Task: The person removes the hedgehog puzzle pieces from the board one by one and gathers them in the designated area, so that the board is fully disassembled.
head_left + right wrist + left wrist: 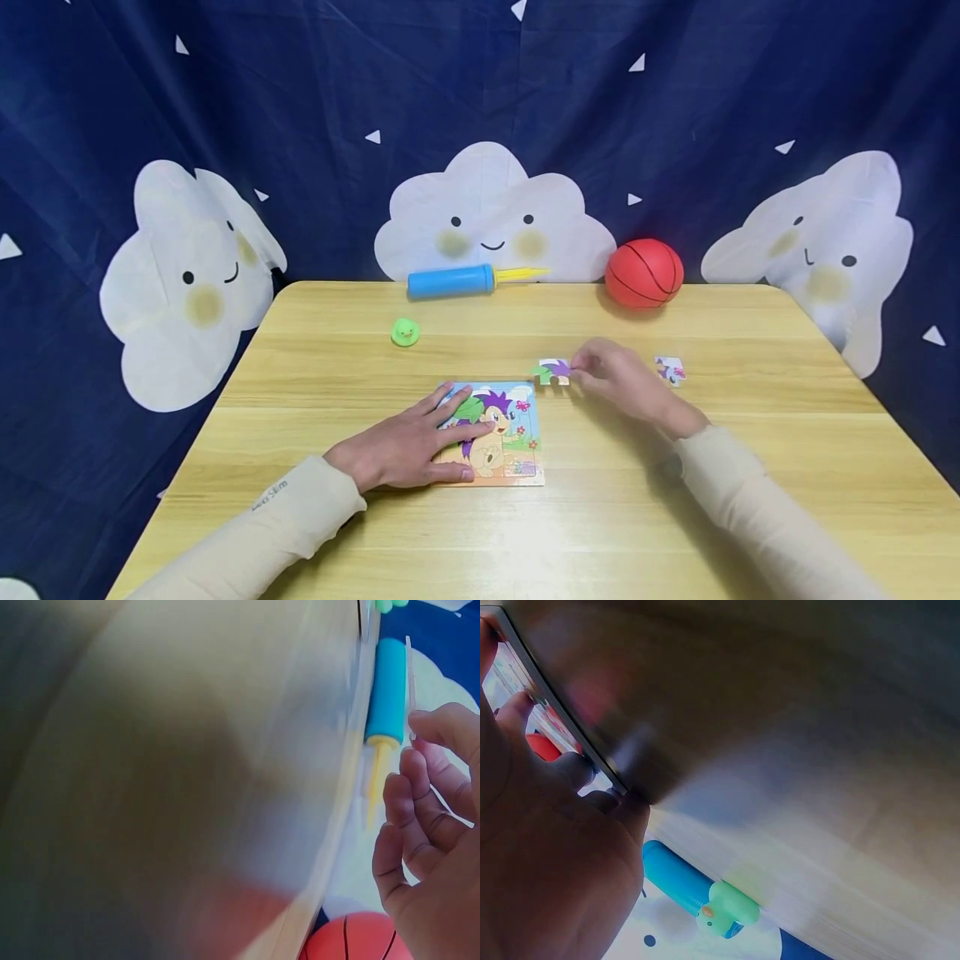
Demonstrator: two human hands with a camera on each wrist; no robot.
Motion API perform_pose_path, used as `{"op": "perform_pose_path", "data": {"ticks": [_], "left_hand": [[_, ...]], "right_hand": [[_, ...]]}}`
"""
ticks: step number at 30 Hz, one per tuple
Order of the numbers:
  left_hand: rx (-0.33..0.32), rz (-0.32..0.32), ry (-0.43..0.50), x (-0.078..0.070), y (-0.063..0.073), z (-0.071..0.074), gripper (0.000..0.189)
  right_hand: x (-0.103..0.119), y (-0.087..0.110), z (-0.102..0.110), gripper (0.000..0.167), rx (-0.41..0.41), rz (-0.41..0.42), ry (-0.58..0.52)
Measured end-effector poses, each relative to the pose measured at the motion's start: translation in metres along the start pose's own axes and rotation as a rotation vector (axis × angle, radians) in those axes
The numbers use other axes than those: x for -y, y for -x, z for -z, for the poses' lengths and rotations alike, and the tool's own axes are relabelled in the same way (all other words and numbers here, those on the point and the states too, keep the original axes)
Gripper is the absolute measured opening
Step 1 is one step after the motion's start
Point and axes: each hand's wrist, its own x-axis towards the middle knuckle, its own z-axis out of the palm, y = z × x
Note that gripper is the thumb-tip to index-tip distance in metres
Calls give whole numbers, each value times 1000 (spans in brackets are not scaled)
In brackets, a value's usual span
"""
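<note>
A square jigsaw puzzle (525, 437) with a cartoon hedgehog lies on the table. My left hand (408, 443) rests across its left part with fingers spread, covering some of the picture. In the left wrist view the fingers (514, 712) reach over the puzzle's edge. Thumb and fingertips of my right hand (626, 382) pinch a puzzle piece (555, 367) in purple and green, just beyond the puzzle's upper right corner. The right wrist view shows that piece edge-on as a thin strip, clear of the tabletop. Another puzzle piece (670, 370) lies to the right of that hand.
A blue pump (450, 282) with a yellow nozzle lies along the far table edge. To its right sits a red ball (643, 273) with black lines. A green rubber duck (406, 332) stands behind the puzzle. Dark blue cloth (480, 75) with clouds hangs behind the table.
</note>
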Motion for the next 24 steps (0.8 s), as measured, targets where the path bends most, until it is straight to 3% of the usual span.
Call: {"op": "perform_pose_path", "data": {"ticks": [24], "left_hand": [[-10, -5, 13, 1, 0, -1, 67]], "right_hand": [[-40, 25, 43, 13, -115, 52, 104]]}}
